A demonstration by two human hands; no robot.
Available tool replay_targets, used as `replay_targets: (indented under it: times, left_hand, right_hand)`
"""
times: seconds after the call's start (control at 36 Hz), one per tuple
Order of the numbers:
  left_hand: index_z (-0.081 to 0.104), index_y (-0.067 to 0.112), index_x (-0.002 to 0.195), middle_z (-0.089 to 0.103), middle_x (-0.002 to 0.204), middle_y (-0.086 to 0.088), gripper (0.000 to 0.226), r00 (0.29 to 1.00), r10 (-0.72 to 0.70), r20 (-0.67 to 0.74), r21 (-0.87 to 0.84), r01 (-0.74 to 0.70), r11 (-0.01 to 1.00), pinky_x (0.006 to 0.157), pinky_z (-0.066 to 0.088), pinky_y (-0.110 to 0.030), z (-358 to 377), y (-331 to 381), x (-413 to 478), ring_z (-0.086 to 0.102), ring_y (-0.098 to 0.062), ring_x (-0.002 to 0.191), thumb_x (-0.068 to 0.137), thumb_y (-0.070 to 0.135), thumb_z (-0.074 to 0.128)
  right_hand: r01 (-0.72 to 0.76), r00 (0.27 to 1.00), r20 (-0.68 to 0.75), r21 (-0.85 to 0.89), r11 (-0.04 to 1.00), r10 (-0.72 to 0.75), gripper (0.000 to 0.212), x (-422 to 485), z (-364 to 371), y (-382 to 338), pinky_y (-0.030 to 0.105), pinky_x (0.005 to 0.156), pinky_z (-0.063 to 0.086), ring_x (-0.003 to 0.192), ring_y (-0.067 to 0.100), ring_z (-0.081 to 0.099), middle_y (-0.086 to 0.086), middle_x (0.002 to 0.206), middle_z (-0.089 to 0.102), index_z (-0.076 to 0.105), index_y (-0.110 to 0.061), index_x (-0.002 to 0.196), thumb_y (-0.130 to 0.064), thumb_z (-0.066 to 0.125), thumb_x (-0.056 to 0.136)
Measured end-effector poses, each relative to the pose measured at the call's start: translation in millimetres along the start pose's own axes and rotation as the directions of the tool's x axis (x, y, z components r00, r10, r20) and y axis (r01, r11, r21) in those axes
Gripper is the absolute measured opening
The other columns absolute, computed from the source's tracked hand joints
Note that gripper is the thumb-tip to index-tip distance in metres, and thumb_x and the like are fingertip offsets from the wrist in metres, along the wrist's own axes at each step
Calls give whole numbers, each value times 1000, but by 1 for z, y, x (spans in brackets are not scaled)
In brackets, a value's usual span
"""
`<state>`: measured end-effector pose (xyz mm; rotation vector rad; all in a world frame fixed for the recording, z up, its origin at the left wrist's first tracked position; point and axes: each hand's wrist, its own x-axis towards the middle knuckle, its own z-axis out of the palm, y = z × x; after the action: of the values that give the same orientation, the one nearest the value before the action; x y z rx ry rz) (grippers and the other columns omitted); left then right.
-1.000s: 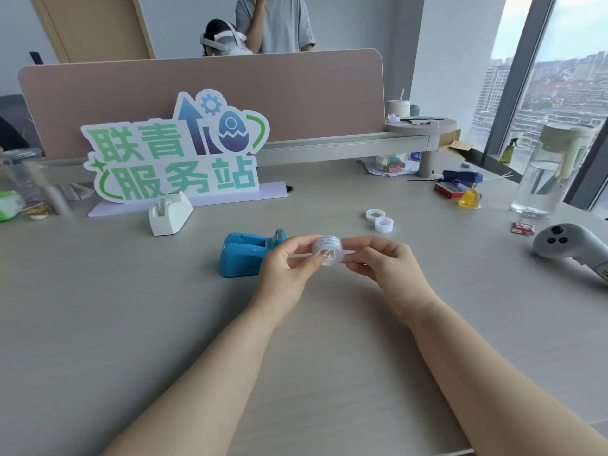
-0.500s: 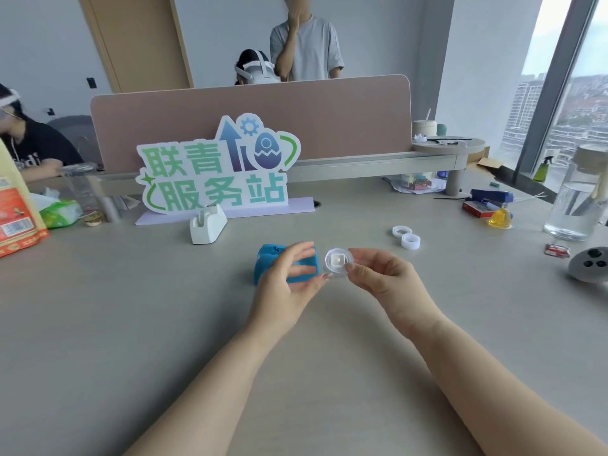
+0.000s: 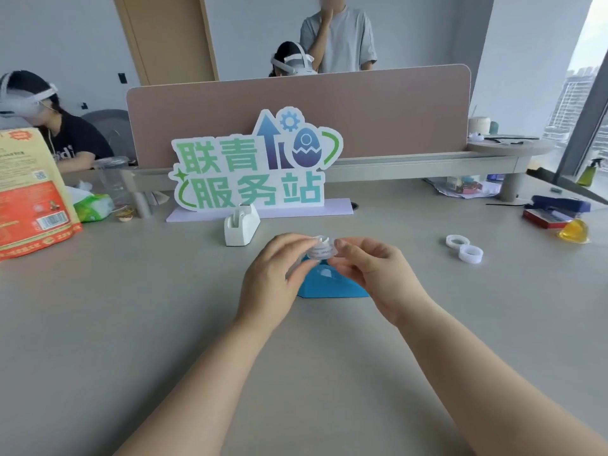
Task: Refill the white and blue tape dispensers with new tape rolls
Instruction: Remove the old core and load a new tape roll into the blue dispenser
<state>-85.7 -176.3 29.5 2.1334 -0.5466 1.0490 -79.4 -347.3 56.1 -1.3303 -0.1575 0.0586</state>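
Note:
A small clear tape roll [image 3: 321, 248] is pinched between the fingertips of my left hand [image 3: 274, 274] and my right hand [image 3: 371, 271], held just above the desk. Directly behind and under the hands sits the blue tape dispenser [image 3: 332, 284], mostly hidden by them. The white tape dispenser [image 3: 241, 225] stands farther back, in front of the sign, with an empty cradle. Two more clear tape rolls [image 3: 464, 248] lie side by side on the desk to the right.
A standing sign [image 3: 256, 166] and a pink desk divider [image 3: 296, 113] are behind. An orange bag [image 3: 29, 192] and green tissue pack [image 3: 93, 207] sit left. A blue stapler [image 3: 559, 205], red box and yellow object lie far right. People sit and stand beyond the divider.
The roll has turned from facing me to lying edge-on between both hands, over the blue dispenser. My left hand closed back onto it. The view shifted left and up.

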Motion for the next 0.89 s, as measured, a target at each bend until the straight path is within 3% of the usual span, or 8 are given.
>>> replay_targets:
  times: [0.08,0.17,0.28,0.39,0.5,0.67,0.78,0.89]
  left_hand:
    - [68,15,110,63,104,3,26,991,-134,26,-156,136,978,85,54,-24,3,-6,5,64,-8,93,85,9,67]
    - [68,15,109,67,105,2,24,958,-259,124,-202,280,939,80,49,-12,1,-10,17,65,-5,93,85,10,67]
    - [68,22,108,70,110,4,21,914,-342,218,-211,386,898,84,48,-11,5,-23,26,65,-7,100,88,18,65]
    - [69,27,108,71,109,9,21,899,-367,238,-184,413,892,92,52,-32,9,-34,22,65,-6,100,88,24,65]
    - [69,32,109,71,109,13,23,896,-374,239,-175,419,891,91,53,-40,10,-36,17,65,-6,101,86,32,64]
    - [67,32,113,68,110,15,24,899,-383,213,-191,423,886,91,51,-28,8,-34,14,61,0,103,90,29,62]
    - [64,31,115,64,107,20,25,898,-381,222,-168,420,892,88,48,-17,9,-33,6,58,6,101,91,30,59]
    - [60,35,120,60,114,27,51,883,-362,297,-176,424,888,95,47,-22,12,-36,1,59,1,108,75,59,59]
  right_hand:
    - [61,997,-23,-212,975,-67,18,4,-3,-1,18,77,55,76,8,67,3,83,73,73,-14,95,-26,70,82]
    - [98,995,22,-391,915,-98,16,11,-4,-6,20,71,52,69,3,64,-2,84,73,72,-19,95,-25,72,80]
    - [274,947,103,-757,593,-306,23,28,-8,-12,2,64,42,74,2,58,-13,98,67,68,-23,103,-25,71,81]
    - [350,930,229,-793,498,-289,28,37,-8,-12,-1,68,38,84,2,59,-14,105,66,66,-25,110,-24,70,82]
    - [379,922,268,-768,516,-279,19,40,-9,-9,0,73,38,86,-2,59,-12,101,70,69,-23,103,-21,67,85]
    - [410,908,272,-729,548,-319,12,41,-9,-3,5,72,41,82,-4,55,-19,90,66,70,-24,97,-20,65,86]
    - [427,900,312,-775,466,-305,13,41,-9,2,18,75,38,90,8,54,-24,91,63,71,-28,95,-22,66,84]
    - [453,884,341,-796,402,-320,14,41,-10,3,31,84,43,94,14,55,-22,92,64,71,-29,96,-22,66,84]
